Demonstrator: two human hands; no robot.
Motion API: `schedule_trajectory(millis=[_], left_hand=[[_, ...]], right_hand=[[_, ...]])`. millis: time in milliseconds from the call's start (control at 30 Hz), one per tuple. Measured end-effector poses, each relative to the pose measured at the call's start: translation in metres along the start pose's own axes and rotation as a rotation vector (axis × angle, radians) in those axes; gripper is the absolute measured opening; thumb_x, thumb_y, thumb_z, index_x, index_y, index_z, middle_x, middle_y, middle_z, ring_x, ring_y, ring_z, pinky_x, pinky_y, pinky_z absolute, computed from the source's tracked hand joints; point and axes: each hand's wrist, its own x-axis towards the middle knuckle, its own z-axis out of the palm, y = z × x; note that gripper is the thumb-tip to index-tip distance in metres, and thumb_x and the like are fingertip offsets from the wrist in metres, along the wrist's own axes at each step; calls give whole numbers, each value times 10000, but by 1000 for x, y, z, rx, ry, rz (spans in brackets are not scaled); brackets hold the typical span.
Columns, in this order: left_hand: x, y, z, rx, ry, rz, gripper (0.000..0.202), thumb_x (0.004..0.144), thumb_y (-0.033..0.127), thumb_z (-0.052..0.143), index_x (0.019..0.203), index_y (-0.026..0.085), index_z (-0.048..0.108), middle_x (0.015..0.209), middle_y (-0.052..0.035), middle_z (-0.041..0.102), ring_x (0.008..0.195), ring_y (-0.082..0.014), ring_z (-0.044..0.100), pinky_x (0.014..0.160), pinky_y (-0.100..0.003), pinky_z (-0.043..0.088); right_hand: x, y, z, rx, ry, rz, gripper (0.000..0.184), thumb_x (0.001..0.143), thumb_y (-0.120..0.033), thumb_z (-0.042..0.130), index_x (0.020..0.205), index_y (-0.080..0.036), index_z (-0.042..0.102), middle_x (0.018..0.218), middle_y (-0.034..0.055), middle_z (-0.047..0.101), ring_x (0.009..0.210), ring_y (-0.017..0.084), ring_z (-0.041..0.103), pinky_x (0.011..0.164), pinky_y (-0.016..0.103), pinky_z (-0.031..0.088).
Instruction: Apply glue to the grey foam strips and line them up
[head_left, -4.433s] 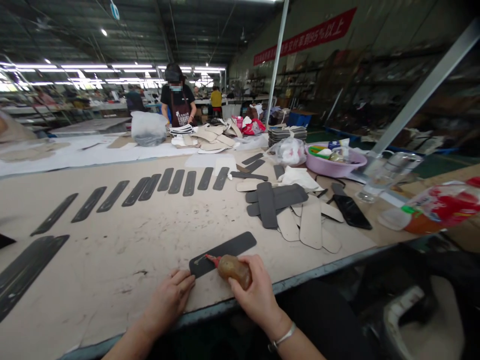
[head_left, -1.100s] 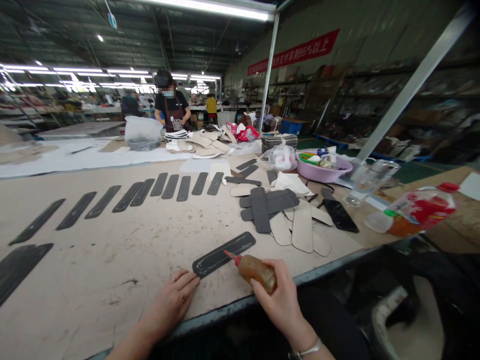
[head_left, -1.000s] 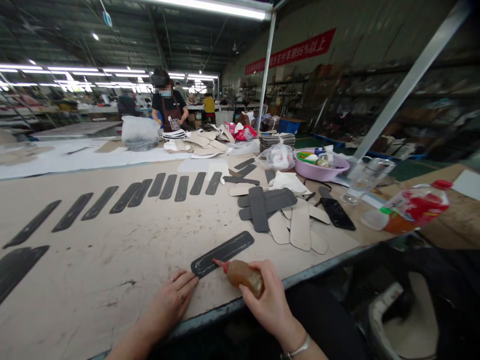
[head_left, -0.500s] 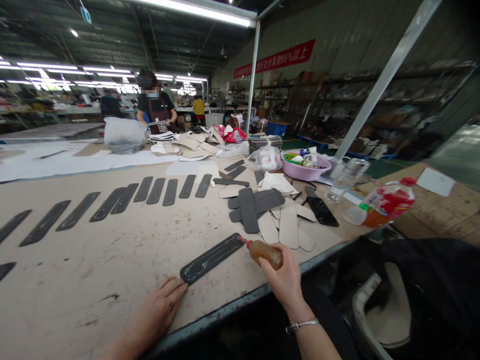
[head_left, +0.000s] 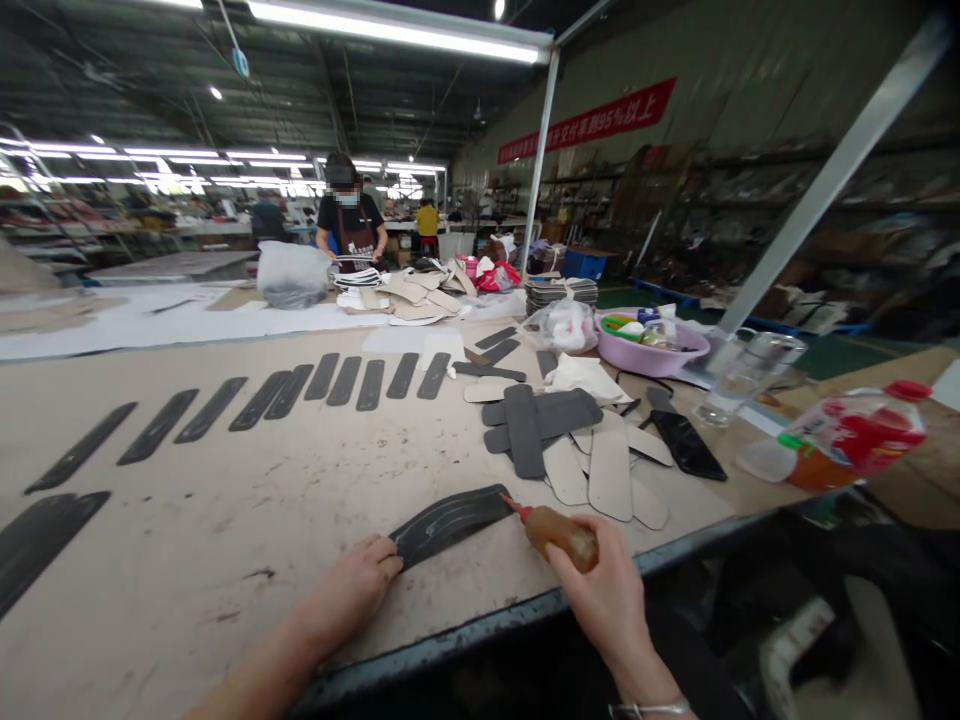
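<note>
A dark strip (head_left: 450, 520) streaked with glue lies near the table's front edge, bent up in an arc. My left hand (head_left: 352, 590) pinches its near left end. My right hand (head_left: 607, 590) is wrapped round a small brown glue bottle (head_left: 559, 530) whose red tip touches the strip's right end. A pile of dark and beige strips (head_left: 570, 440) lies just beyond the bottle. A row of dark strips (head_left: 300, 385) is spread across the table further back.
A black phone (head_left: 686, 445), a clear jug (head_left: 742, 375), a lilac basin (head_left: 652, 350) and a red-labelled bottle (head_left: 855, 440) stand at the right. A person in a dark apron (head_left: 352, 215) works at the far side, behind a heap of cut pieces (head_left: 409, 285).
The bottle's tip has run along the strip to its right end. My left hand has gone from flat on the table to pinching the strip's left end, which now bows upward.
</note>
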Motion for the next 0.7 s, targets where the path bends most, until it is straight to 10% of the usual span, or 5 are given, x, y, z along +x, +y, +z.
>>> schedule_trajectory(millis=[700], left_hand=[[0,-3,16,99,131,57,262,915,95,372,975,123,626,1007,-92,600,938,-222,516,896,-344,455]], right_hand=[[3,4,-12,126,-23,201,442,642,-495,611,966,-200,553,940,72,613,846,269,589,782,402,474]])
